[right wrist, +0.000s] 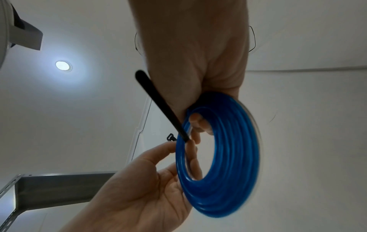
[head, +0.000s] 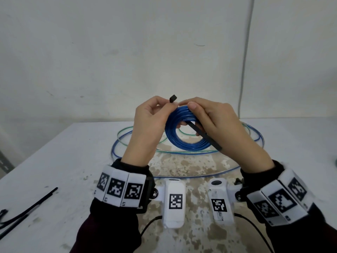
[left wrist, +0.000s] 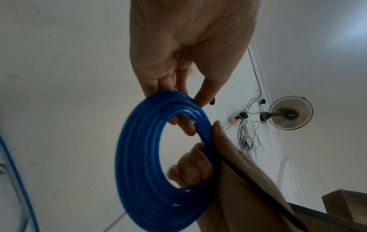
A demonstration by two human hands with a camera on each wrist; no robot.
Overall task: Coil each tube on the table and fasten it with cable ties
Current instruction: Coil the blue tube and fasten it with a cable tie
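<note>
A blue tube wound into a tight coil (head: pixel 186 141) is held upright above the table between both hands. My left hand (head: pixel 166 106) pinches the head end of a black cable tie (head: pixel 172 98) at the coil's top, with its other fingers inside the ring. My right hand (head: pixel 195 119) grips the coil's upper right, thumb on the rim and fingers curled through the hole. The tie's tail (head: pixel 209 139) runs through the hole and sticks out past the right palm. The wrist views show the coil (left wrist: pixel 143 157) (right wrist: pixel 228 157) and the tie's tail (right wrist: pixel 158 102).
Long loose blue and green tubes (head: pixel 125 141) lie in wide loops on the white table (head: pixel 73 161) beneath the hands. Spare black cable ties (head: pixel 27 210) lie at the near left. A wall stands just behind the table.
</note>
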